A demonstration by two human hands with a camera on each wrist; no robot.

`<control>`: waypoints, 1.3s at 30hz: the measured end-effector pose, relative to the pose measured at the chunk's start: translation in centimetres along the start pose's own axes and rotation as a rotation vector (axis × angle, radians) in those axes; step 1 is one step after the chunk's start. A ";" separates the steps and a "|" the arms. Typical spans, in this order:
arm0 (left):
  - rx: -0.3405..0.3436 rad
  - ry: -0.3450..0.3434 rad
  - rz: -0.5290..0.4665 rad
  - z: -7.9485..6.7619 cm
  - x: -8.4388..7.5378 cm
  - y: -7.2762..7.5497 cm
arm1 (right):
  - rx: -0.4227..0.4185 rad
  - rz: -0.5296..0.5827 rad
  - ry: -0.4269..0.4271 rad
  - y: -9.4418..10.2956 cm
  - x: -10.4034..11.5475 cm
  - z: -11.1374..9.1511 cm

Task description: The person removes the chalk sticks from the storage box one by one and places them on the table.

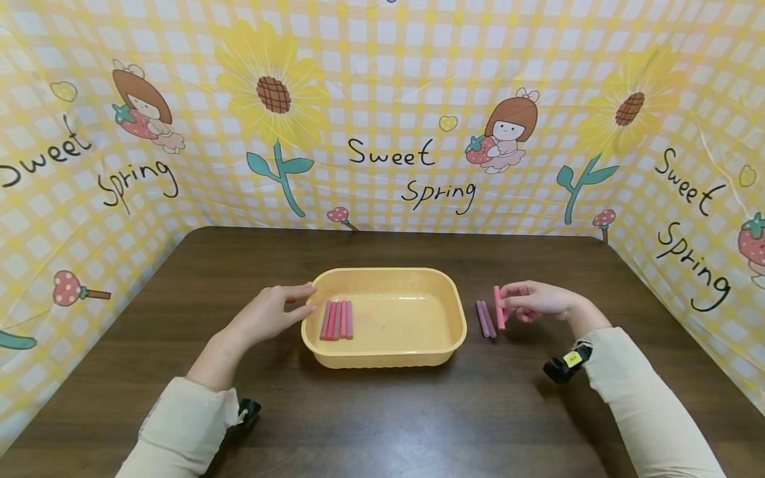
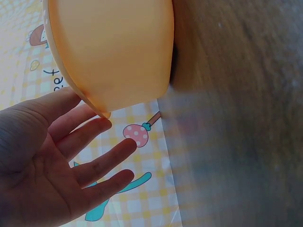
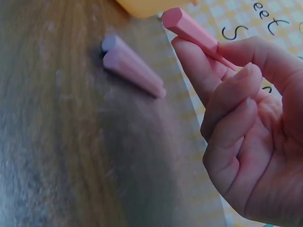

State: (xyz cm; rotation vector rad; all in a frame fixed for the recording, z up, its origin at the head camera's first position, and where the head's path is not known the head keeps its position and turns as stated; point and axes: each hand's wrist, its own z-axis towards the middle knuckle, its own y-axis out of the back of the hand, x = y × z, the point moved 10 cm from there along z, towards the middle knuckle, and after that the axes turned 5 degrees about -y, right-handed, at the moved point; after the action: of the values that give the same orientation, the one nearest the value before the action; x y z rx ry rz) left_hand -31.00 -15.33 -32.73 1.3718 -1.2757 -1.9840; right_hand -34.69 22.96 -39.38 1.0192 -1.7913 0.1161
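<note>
A yellow plastic basin (image 1: pixel 406 355) stands on the table. Several pink and mauve sticks (image 1: pixel 337 320) lie side by side at its left end. My left hand (image 1: pixel 271 311) touches the left rim with thumb and fingertips; in the left wrist view its other fingers stretch loosely below the basin's rim. To the right of the basin, my right hand (image 1: pixel 540 300) pinches a pink faceted stick (image 3: pixel 189 29) between thumb and index finger, its other fingers curled. Two mauve sticks (image 3: pixel 135 68) lie together on the table, between the basin and that hand.
The dark wooden table (image 1: pixel 382 425) is bordered at the back and sides by a yellow checked cloth (image 1: pixel 382 86) with printed flowers and figures. Each wrist carries a black camera, the right one (image 1: pixel 564 366) with a yellow label.
</note>
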 end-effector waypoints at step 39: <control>0.015 0.035 -0.015 -0.1 0.5 -0.2 | -0.094 -0.017 -0.177 0.1 -2.5 1.3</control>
State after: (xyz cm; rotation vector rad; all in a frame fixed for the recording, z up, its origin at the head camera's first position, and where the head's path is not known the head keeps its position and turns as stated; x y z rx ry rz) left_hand -31.10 -15.61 -33.14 1.4209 -1.2709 -1.9549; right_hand -35.48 23.80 -41.94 1.0022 -1.9285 -0.0708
